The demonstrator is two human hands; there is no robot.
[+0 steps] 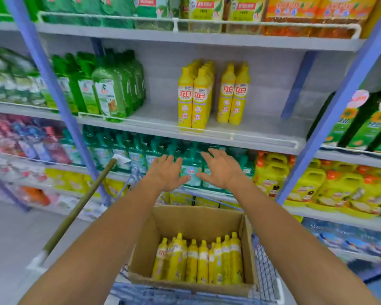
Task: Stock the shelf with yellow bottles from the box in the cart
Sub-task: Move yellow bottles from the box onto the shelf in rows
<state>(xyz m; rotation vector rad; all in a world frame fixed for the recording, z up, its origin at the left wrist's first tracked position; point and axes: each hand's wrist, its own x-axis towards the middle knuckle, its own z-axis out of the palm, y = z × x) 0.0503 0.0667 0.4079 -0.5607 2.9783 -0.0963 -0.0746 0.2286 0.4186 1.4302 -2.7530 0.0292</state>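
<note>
Yellow bottles (198,260) are standing upright, packed tightly along the near side of an open cardboard box (196,219), which is sitting inside the blue wire cart (266,271) at the bottom of the head view. Straight ahead, stocked bottles (195,95) of the same yellow kind are standing on the grey shelf (262,135) in two clusters, a deeper one on the left and a smaller one just beside it on the right. Both bare arms are reaching forward over the box. The left hand (165,172) and the right hand (222,170) are hovering side by side, near each other but apart, fingers spread and relaxed, holding nothing, in front of the teal bottles (141,150) on the level below. Green bottles (106,89) are crowding the left end of the grey shelf, and a wooden pole (81,203) is slanting up just left of the cart.
</note>
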